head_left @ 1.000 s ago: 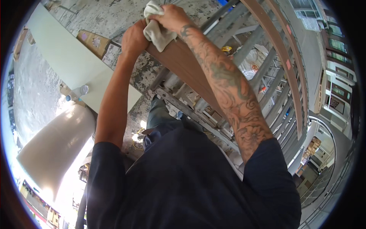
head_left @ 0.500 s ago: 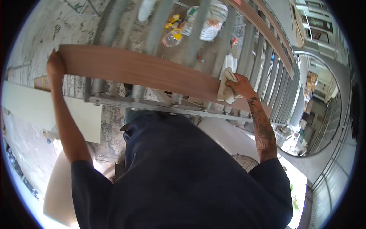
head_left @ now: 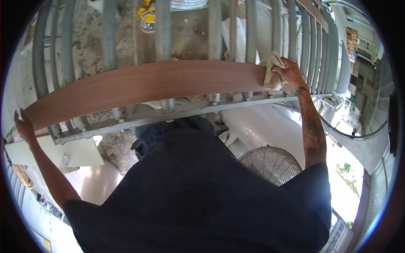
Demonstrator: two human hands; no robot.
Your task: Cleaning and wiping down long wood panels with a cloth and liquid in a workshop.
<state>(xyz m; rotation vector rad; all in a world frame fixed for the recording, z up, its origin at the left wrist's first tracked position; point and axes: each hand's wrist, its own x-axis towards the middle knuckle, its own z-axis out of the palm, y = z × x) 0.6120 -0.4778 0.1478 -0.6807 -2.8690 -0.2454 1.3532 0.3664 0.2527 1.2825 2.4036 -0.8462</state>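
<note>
A long reddish-brown wooden board (head_left: 168, 80) stretches in front of me across a rack of grey metal rollers or bars, its outline bowed by the lens. At its far left end, my left hand (head_left: 26, 127) grips the board's edge, fingertips pointing up. Toward the other end, my right hand (head_left: 290, 72) is closed on a folded off-white cloth (head_left: 273, 78), which lies against the board's face. The board's right tip is partly hidden behind the cloth and that hand.
Grey bars (head_left: 163, 33) run away from me, joined by a metal rail (head_left: 181, 110) on my side. Beneath them lies a clear bottle with a yellow cap (head_left: 147, 26). A fan (head_left: 270, 164) stands at my right, and a pale panel (head_left: 55, 151) at my left.
The board has swung, its left end coming nearer and further left with my left hand. My right hand and the cloth have shifted right and slightly away. The view has turned too.
</note>
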